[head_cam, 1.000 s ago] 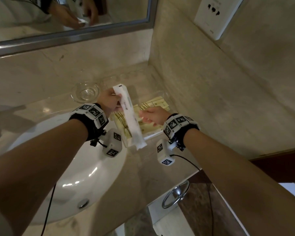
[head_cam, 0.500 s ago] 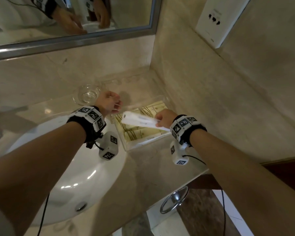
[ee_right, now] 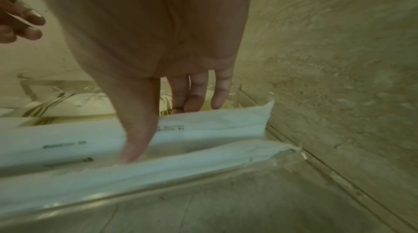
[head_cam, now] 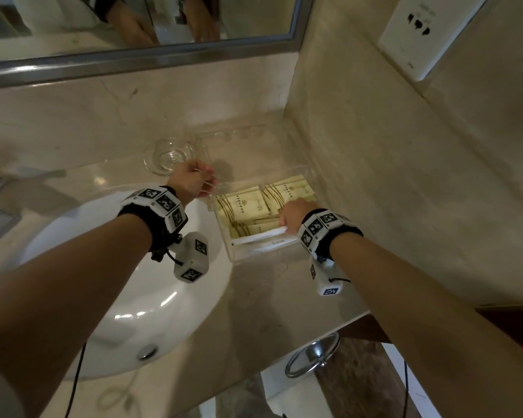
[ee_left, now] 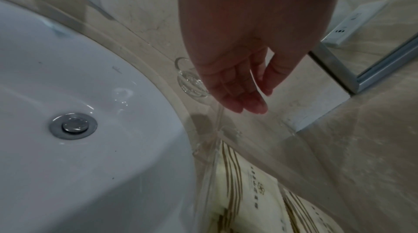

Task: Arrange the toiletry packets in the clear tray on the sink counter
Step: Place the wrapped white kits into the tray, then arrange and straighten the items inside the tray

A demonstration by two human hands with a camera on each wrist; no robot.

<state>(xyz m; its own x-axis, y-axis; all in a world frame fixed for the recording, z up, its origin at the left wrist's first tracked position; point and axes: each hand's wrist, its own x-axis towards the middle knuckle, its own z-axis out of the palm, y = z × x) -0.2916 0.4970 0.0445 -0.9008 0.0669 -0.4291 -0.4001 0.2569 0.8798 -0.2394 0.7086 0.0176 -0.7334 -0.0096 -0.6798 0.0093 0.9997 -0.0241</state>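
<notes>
The clear tray [head_cam: 233, 254] stands on the counter between the sink and the side wall. Cream packets with gold stripes [head_cam: 245, 203] lie flat in it. Two long white packets lie along its front wall. My right hand [head_cam: 289, 215] pinches the rear white packet [ee_right: 214, 124], thumb on its near side and fingers behind it. The other white packet [ee_right: 158, 165] lies against the front wall. My left hand [head_cam: 204, 184] hovers over the tray's back-left corner, fingers [ee_left: 248, 104] relaxed, pointing down and holding nothing.
A small glass dish [head_cam: 171, 155] sits behind the left hand. The white sink basin [head_cam: 133, 297] is to the left. The stone side wall [head_cam: 375, 176] runs close along the tray's right side. A chrome towel ring [head_cam: 311, 354] hangs below the counter edge.
The long white packet passed from my left hand to my right, turned level, and came down into the tray's front. My left hand let go and stayed near the tray's back-left corner.
</notes>
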